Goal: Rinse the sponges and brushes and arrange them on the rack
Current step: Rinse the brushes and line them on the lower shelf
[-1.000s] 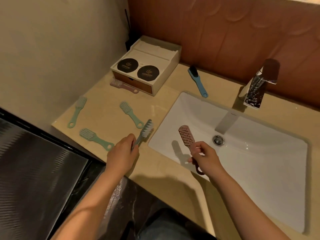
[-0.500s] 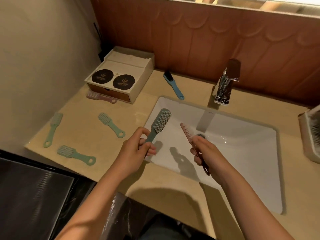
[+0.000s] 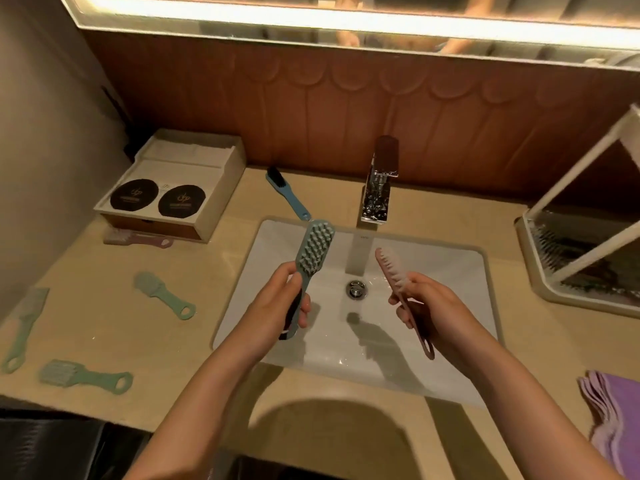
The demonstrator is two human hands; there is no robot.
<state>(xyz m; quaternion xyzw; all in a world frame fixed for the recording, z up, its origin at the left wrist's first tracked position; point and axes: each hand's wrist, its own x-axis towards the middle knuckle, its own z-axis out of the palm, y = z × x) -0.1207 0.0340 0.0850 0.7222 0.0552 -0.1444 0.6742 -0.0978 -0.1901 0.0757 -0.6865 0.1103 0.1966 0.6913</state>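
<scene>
My left hand (image 3: 277,306) grips the handle of a grey-blue brush (image 3: 313,249), held upright over the white sink (image 3: 460,344), bristles facing me. My right hand (image 3: 433,306) grips a pink brush (image 3: 393,268) by its handle, bristles turned left, also over the basin. The chrome tap (image 3: 379,181) stands behind both brushes; no water runs from it. Three green brushes (image 3: 162,294) (image 3: 26,318) (image 3: 83,375) lie on the counter at left. A blue brush (image 3: 287,197) lies behind the sink and a pink one (image 3: 138,239) in front of the box. The white rack (image 3: 585,258) stands at the right.
A cream box (image 3: 176,188) with two dark round pads sits at the back left. Folded purple cloths (image 3: 613,410) lie at the right front edge. The beige counter (image 3: 114,334) ends at a dark drop on the left front. A mirror edge runs along the top.
Both hands have moved further over the basin, toward the tap, raising their brushes upright. My view has swung right and up, bringing the rack and purple cloths into sight.
</scene>
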